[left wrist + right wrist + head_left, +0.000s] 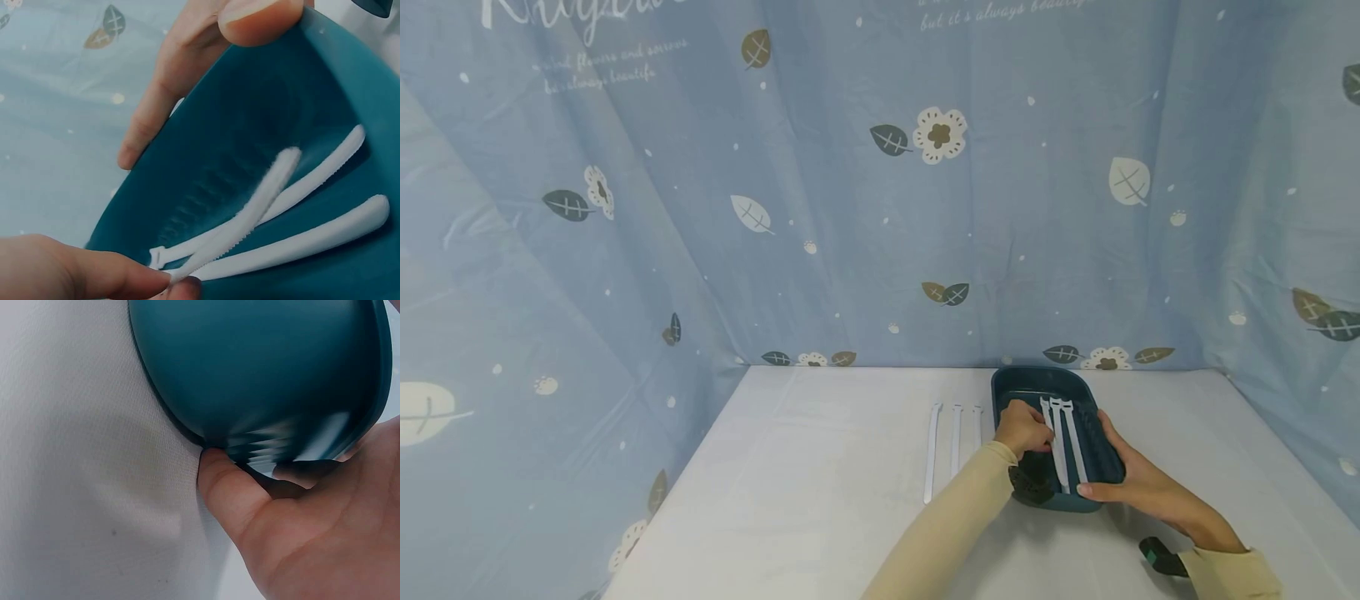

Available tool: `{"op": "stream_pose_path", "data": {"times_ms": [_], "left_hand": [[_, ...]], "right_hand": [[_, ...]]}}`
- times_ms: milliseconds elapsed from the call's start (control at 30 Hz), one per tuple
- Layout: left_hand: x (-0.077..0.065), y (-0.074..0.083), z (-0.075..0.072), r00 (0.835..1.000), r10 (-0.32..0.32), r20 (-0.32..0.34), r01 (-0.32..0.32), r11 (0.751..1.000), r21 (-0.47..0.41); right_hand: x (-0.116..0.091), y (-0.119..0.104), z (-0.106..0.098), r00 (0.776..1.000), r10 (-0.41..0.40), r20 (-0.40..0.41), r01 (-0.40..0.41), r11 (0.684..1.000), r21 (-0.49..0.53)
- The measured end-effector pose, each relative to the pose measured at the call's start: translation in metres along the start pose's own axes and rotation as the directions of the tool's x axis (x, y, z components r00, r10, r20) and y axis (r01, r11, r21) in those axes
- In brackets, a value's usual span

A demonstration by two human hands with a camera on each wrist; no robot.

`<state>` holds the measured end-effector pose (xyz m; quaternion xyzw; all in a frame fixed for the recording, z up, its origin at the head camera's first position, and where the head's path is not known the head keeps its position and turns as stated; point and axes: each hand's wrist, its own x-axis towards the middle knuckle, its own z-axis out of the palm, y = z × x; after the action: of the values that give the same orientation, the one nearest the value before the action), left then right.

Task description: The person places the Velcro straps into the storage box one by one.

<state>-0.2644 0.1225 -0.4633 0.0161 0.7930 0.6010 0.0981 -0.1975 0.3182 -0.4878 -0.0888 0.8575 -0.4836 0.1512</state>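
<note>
A dark teal plastic basket [1041, 380] with rounded corners stands on the white-covered table. My right hand [1131, 473] grips its right side, with the thumb over the near rim and the fingers along the outer wall. Reaching into the basket, my left hand [1024, 427] pinches one white cable-tie strap [247, 215] between thumb and fingertip; its far end sticks up over the others. Two more white straps [300, 250] lie lengthwise on the basket floor beneath it. In the right wrist view, the right thumb [228, 487] presses at the basket's edge.
Left of the basket, three similar white straps [932, 454] lie side by side on the table [820, 475], the rightmost partly hidden by the left sleeve. A blue patterned curtain [850, 208] hangs behind and at the sides. A black device [1161, 557] sits at the right wrist.
</note>
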Motion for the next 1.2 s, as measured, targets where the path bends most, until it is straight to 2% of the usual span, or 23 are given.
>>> {"op": "stream_pose_path", "data": {"times_ms": [200,433,667,1000,1200], "left_hand": [[0.005,-0.003,0.004,1.0,-0.03,-0.008,0.03,1.0,0.006],[-0.002,0.001,0.004,0.999,-0.045,-0.008,0.045,0.998,0.046],[-0.006,0.004,0.003,0.999,-0.033,0.009,0.032,0.996,0.088],[-0.006,0.005,0.002,0.997,-0.073,0.029,0.071,0.995,0.072],[-0.007,0.006,0.002,0.998,-0.065,0.025,0.063,0.996,0.068]], "right_hand": [[0.0,0.0,0.001,1.0,0.003,-0.002,-0.003,1.0,-0.002],[-0.001,0.0,0.001,1.0,0.009,0.0,-0.009,1.0,-0.002],[-0.001,-0.002,0.001,1.0,0.002,-0.004,-0.002,1.0,0.005],[0.0,-0.002,0.0,1.0,0.004,0.005,-0.004,1.0,0.018],[0.0,0.0,0.0,1.0,0.015,0.007,-0.015,1.0,0.01]]}}
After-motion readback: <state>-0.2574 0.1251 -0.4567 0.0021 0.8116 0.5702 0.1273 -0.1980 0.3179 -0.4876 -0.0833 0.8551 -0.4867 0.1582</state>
